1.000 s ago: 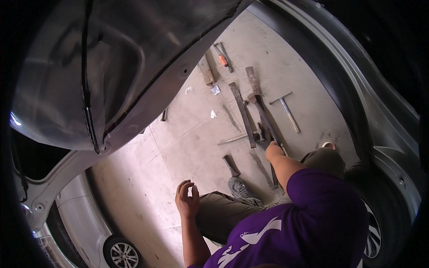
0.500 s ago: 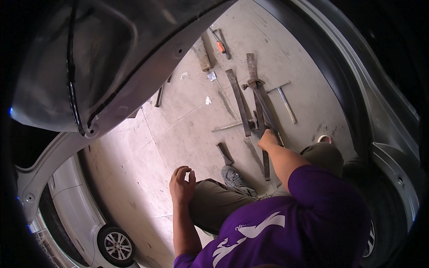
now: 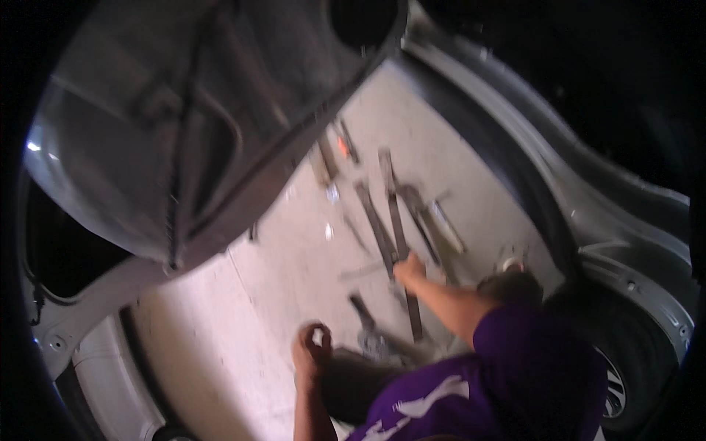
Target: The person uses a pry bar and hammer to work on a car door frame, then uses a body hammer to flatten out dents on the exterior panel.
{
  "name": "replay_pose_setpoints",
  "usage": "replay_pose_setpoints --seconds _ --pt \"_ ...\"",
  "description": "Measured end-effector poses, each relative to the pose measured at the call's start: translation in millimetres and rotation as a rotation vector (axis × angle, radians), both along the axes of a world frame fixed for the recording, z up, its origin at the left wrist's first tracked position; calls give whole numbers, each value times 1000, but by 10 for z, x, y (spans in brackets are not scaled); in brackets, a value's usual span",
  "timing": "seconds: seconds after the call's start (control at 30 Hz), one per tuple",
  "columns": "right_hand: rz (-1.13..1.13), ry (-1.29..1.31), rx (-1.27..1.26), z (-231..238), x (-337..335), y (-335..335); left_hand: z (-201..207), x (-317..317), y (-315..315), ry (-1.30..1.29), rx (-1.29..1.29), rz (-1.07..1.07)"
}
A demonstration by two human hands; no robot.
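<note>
Head view shows left hand [image 3: 307, 354] loosely curled and empty, right hand [image 3: 409, 269] wrapped around a long, dark bar [image 3: 414, 314].

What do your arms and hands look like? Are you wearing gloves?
No gloves: my left hand and right hand are bare, and so are both forearms. A short purple sleeve covers my upper right arm, part of a purple shirt with a white print. It's too blurry for small details.
</note>
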State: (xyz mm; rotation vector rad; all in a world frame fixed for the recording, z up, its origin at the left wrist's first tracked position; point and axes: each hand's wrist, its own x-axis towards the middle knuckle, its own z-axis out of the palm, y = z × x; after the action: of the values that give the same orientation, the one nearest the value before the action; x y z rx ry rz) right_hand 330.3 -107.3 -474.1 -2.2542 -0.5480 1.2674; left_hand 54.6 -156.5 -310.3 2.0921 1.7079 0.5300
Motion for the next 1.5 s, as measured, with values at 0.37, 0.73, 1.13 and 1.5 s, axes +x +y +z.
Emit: replay_pose_setpoints --seconds 0.37,0.73,1.13,1.5 --pt "-245 470 209 370 -214 -10 -216 1319 -108 -805 -1327 138" --pt "-381 661 529 1348 -204 -381 -117 1479 -492 -671 -852 15" --pt "-125 524 743 1875 -136 -704 58 1266 -669 -709 -665 -273" --pt "-54 581 1046 2381 25 -776 -277 1437 -574 -935 -623 -437"
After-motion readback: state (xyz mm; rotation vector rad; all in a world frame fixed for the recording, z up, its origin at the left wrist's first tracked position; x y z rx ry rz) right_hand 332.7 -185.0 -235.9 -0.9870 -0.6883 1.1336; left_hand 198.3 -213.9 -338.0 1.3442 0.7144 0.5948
